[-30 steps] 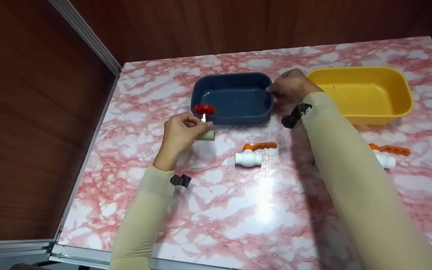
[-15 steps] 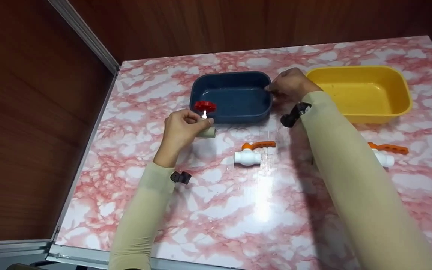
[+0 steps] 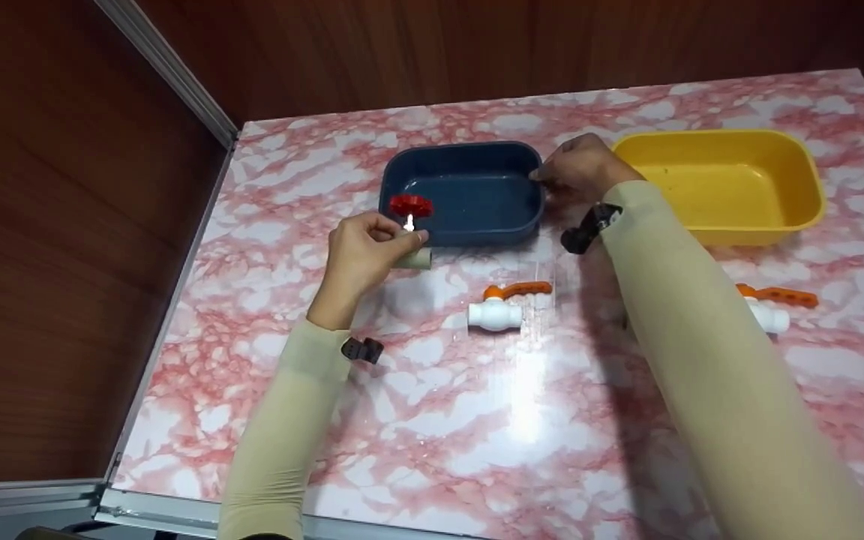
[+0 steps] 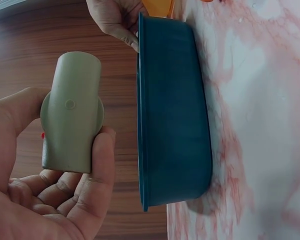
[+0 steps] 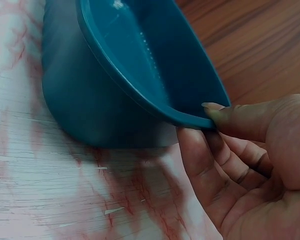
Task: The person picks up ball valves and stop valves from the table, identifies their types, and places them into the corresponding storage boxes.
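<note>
My left hand (image 3: 357, 259) grips a stop valve (image 4: 72, 120) between thumb and fingers, raised above the table at the near left corner of the blue tub (image 3: 477, 206). The valve has a pale green tubular body and a red handwheel (image 3: 411, 205) pointing up; in the left wrist view its body hides most of the wheel. On the tub's right side, my right hand (image 3: 586, 169) pinches the rim, thumb inside and fingers outside, as the right wrist view shows. The tub's visible floor is bare.
A yellow tub (image 3: 732, 238) stands at the back right. A white ball valve (image 3: 494, 316) with an orange lever lies in front of the blue tub. Another ball valve (image 3: 773, 318) lies farther right, partly hidden by my right sleeve. Wood-grain panels (image 3: 432, 60) border the table.
My left hand has risen slightly with the stop valve, away from the table's front edge. The right hand keeps its hold on the blue tub's rim, and the tub stays put.
</note>
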The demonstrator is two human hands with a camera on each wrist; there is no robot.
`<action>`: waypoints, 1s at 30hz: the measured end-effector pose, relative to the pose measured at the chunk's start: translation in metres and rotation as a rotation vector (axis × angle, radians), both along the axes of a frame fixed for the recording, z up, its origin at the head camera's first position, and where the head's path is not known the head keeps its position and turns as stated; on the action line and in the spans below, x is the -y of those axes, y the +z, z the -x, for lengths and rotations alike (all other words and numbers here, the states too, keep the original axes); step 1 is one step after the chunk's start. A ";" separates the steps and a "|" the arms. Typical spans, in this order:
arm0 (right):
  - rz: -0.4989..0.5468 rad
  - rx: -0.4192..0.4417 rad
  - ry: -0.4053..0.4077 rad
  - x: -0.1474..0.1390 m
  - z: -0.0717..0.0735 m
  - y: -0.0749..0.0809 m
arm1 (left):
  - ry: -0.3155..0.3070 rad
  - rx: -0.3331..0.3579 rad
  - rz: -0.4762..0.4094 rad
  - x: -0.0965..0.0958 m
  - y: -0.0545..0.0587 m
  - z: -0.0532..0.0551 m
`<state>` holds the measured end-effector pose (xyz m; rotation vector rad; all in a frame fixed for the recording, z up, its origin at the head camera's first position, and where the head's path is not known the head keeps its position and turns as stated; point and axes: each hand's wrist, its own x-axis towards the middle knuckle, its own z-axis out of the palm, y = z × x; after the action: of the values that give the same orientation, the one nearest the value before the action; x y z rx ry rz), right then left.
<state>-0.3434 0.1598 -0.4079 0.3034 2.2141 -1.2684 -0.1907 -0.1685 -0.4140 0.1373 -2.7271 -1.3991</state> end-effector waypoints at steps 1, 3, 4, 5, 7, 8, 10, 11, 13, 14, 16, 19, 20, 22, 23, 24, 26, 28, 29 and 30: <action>0.001 0.001 0.002 0.000 0.000 0.000 | 0.000 0.001 -0.002 0.000 0.000 0.000; 0.011 0.006 0.000 -0.001 -0.001 0.001 | -0.001 0.005 -0.007 -0.001 0.001 0.001; 0.013 0.006 -0.002 -0.001 -0.001 0.001 | -0.002 0.009 -0.010 -0.001 0.002 0.001; 0.015 0.005 -0.004 -0.001 -0.001 0.001 | -0.002 0.012 -0.013 -0.001 0.002 0.001; 0.018 0.004 0.003 -0.001 -0.001 0.001 | -0.003 0.019 -0.017 -0.002 0.002 0.002; 0.019 0.000 0.007 -0.001 0.000 0.001 | -0.005 0.021 -0.018 -0.002 0.002 0.002; 0.013 -0.011 0.015 -0.001 0.001 0.000 | -0.006 0.020 -0.019 -0.002 0.002 0.003; 0.015 -0.014 0.019 -0.001 0.001 0.000 | -0.006 0.019 -0.018 -0.003 0.002 0.003; 0.016 -0.021 0.024 -0.001 0.002 0.000 | -0.006 0.015 -0.019 -0.004 0.003 0.004; 0.018 -0.016 0.023 -0.001 0.002 0.001 | -0.004 0.014 -0.018 -0.004 0.003 0.005; 0.020 -0.009 0.015 -0.001 0.002 0.000 | 0.000 0.016 -0.018 -0.006 0.004 0.005; 0.023 0.001 0.009 -0.002 0.002 0.000 | 0.003 0.020 -0.018 -0.008 0.006 0.006; 0.024 0.007 0.007 -0.002 0.002 0.000 | 0.002 0.021 -0.017 -0.008 0.006 0.006; 0.021 0.014 0.002 -0.001 0.002 0.000 | 0.000 0.021 -0.015 -0.009 0.006 0.007; 0.022 0.018 0.001 -0.001 0.002 0.000 | -0.002 0.019 -0.014 -0.010 0.006 0.007; 0.022 0.021 0.001 -0.001 0.002 0.000 | -0.004 0.017 -0.013 -0.010 0.006 0.007; 0.015 0.022 0.000 -0.001 0.002 0.000 | -0.006 0.010 -0.009 -0.010 0.007 0.008; 0.017 0.021 -0.001 0.000 0.002 0.001 | -0.006 0.004 -0.006 -0.010 0.007 0.009; 0.019 0.022 -0.003 0.000 0.002 0.001 | -0.007 0.003 -0.005 -0.010 0.008 0.009; 0.019 0.023 -0.003 0.000 0.002 0.000 | -0.007 0.005 -0.005 -0.010 0.008 0.010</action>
<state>-0.3457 0.1602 -0.4077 0.3123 2.1821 -1.2810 -0.2004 -0.1584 -0.4060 0.1321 -2.7303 -1.4094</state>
